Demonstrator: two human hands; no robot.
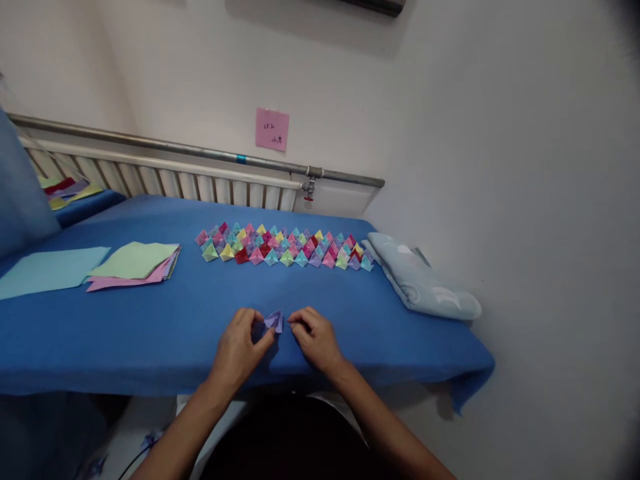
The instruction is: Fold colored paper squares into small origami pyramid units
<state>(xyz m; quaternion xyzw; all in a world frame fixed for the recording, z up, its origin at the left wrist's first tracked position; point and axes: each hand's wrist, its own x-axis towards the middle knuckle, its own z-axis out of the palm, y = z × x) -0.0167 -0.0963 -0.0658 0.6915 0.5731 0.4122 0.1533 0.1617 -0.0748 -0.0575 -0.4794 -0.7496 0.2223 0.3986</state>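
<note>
Folded purple paper (273, 321) is being pinched in the left hand (244, 341), the right hand (316, 337) is being held curled just beside it, its grip not being discernible

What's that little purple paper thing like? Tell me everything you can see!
The purple paper piece is small and folded into a pointed shape with creased, slanting sides. It looks like thin paper. The left hand pinches it between thumb and finger, over the blue cloth. The right hand is close by, seemingly not touching it.
</note>
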